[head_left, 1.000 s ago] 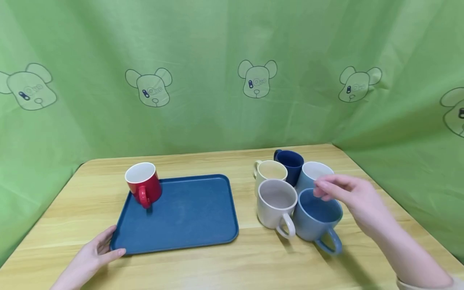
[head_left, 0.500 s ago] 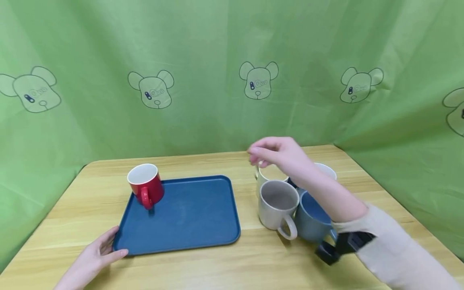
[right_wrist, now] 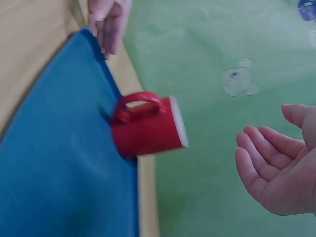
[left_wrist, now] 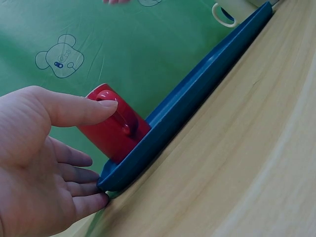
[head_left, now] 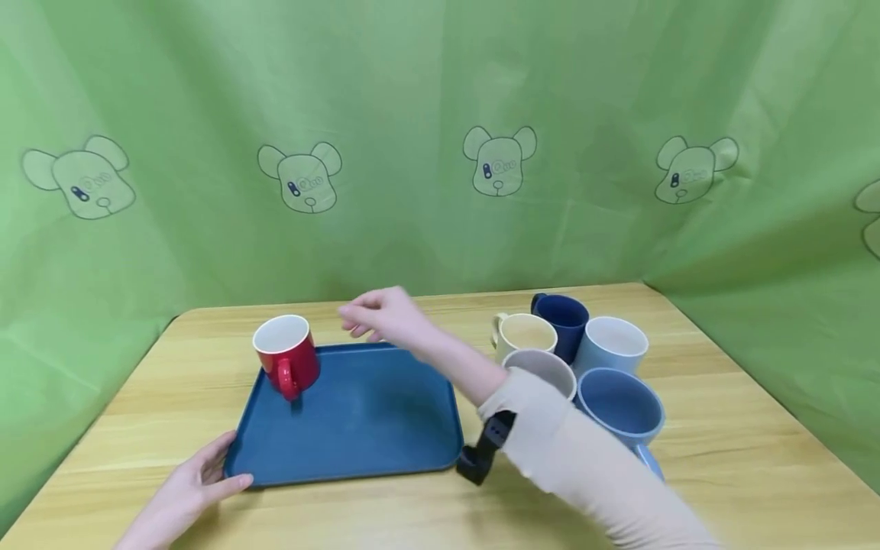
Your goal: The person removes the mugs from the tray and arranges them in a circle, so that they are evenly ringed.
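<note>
A red mug (head_left: 289,363) with a white inside stands upright at the far left corner of the blue tray (head_left: 357,428), its handle facing me. My left hand (head_left: 186,489) is at the tray's near left corner, the fingertips (left_wrist: 101,197) touching its edge and the thumb raised apart. Over the tray's far edge, to the right of the red mug, hovers my right hand (head_left: 385,315). It holds nothing, and in the right wrist view its fingers (right_wrist: 259,153) are loosely bent with the palm facing the mug.
On the right stand several mugs in a cluster: cream (head_left: 527,334), grey (head_left: 543,368), navy (head_left: 565,321), pale blue (head_left: 612,344) and blue (head_left: 622,405). My right sleeve (head_left: 584,466) passes in front of the grey one. A green curtain (head_left: 412,153) hangs behind the wooden table (head_left: 330,519).
My right hand has swept left from above the blue mugs, past the cream mug, to over the tray. My left hand stays at the tray corner. The head view has shifted slightly.
</note>
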Motion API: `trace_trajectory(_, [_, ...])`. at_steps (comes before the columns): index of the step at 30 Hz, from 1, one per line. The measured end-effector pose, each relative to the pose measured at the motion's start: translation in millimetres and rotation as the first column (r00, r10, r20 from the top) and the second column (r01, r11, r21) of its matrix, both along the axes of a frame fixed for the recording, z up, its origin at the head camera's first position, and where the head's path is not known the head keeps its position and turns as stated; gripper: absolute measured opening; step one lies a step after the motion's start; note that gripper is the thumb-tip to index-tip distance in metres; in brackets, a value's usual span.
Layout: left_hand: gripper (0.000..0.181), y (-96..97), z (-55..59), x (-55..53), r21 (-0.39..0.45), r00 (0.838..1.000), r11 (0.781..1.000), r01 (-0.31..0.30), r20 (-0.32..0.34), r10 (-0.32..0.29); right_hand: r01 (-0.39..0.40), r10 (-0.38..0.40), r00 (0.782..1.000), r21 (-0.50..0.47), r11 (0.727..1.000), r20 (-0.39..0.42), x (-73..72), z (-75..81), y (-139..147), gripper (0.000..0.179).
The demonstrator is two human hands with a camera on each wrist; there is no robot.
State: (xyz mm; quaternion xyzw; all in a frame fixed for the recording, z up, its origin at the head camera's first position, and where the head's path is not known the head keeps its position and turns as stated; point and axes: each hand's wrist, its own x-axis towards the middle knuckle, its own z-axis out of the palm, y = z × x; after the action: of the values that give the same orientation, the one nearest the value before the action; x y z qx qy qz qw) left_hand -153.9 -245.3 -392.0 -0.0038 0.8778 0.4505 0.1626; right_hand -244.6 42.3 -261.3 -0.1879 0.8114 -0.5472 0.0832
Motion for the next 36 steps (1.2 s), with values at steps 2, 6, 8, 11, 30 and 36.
trace_trajectory(2, [0.086,-0.1,-0.7,0.2,0.008,1.0,1.0,-0.005,0.0,0.005,0.011,-0.011,1.0,-0.005,1.0,0.029,-3.7,-14.5,-15.8,0.032])
trace_trajectory(6, [0.086,0.3,-0.9,-0.4,0.017,1.0,1.0,-0.016,0.003,0.016,0.037,-0.035,0.995,-0.019,0.999,0.094,-9.6,-44.1,-42.2,0.033])
trace_trajectory(8, [0.086,1.2,-0.8,-0.9,0.023,1.0,1.0,-0.018,0.002,0.018,0.047,-0.043,0.992,-0.028,0.999,0.118,-11.4,-57.2,-51.7,0.034])
trace_trajectory(11, [0.086,1.4,-1.0,-1.1,0.026,1.0,1.0,-0.016,-0.004,0.016,0.072,-0.063,0.987,-0.055,0.996,0.15,-12.3,-73.9,-63.8,0.033])
trace_trajectory(30, [0.084,0.0,-3.0,-1.1,0.019,1.0,1.0,0.0,-0.032,0.001,0.047,0.017,0.967,-0.246,0.968,0.255,-8.8,-121.4,-101.5,0.027])
trace_trajectory(36, [0.085,-0.8,-2.9,-1.3,0.004,1.0,1.0,-0.009,-0.009,0.009,0.036,0.026,0.975,-0.27,0.962,0.221,-5.2,-121.1,-106.2,0.022])
